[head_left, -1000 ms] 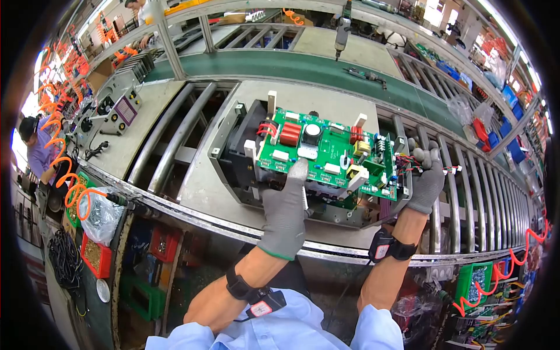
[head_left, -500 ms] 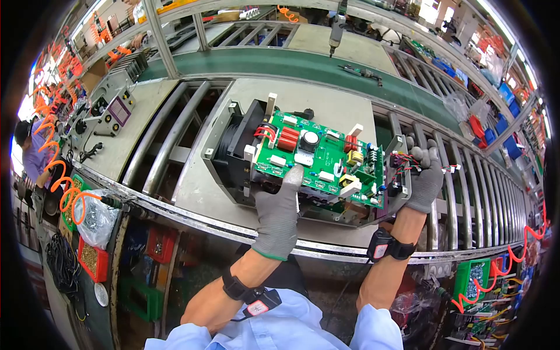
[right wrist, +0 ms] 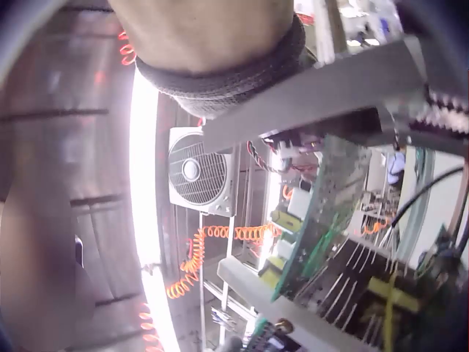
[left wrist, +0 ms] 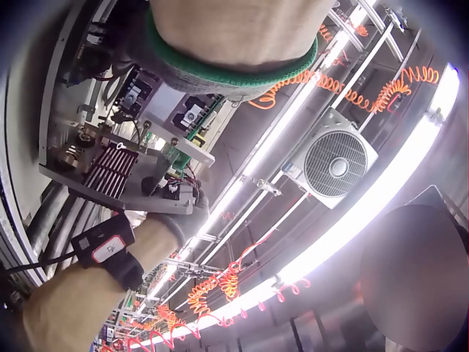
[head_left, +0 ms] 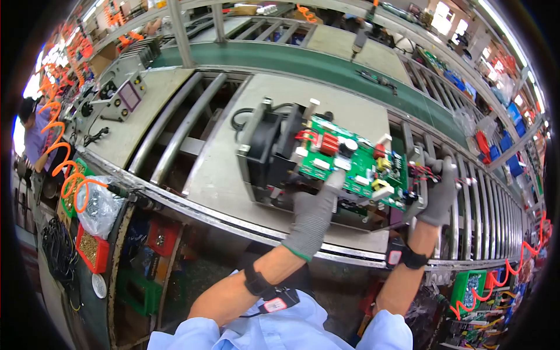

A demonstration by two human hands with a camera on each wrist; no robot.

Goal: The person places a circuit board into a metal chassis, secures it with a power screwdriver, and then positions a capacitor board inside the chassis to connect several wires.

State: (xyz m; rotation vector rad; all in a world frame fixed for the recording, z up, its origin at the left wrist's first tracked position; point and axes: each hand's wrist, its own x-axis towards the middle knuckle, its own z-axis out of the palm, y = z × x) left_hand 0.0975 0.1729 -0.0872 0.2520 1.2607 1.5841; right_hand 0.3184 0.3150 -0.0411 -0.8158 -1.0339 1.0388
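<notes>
Left grip (head_left: 315, 213) holds circuit board (head_left: 363, 157), right grip (head_left: 438, 195) chassis end (head_left: 417, 199); red bin (head_left: 101, 265): gold-coloured parts (head_left: 88, 247).

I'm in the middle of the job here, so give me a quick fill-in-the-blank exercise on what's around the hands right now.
1. The surface of the circuit board is coloured ____.
2. Both the left hand and the right hand wear grey ____.
3. Of the two, the hand at the metal end panel is the ____ one.
4. The person's sleeves are light ____.

Missing words: green; gloves; right; blue.
</notes>
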